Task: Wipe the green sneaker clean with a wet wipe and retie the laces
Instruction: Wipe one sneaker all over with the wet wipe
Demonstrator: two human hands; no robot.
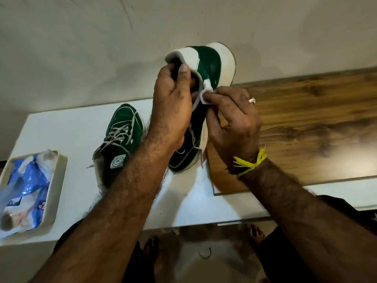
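Note:
A green sneaker with a white heel and sole stands on its toe, heel up, above the white table. My left hand grips it at the collar, thumb over the rim. My right hand pinches a small white wet wipe and presses it against the sneaker's side by the collar. Loose grey laces hang along the held shoe. A second green sneaker lies on the table to the left, its laces loose.
A cream tray at the left table edge holds a blue wet-wipe pack. A wooden board covers the table's right side. A pale wall stands behind. Bare feet show on the floor below.

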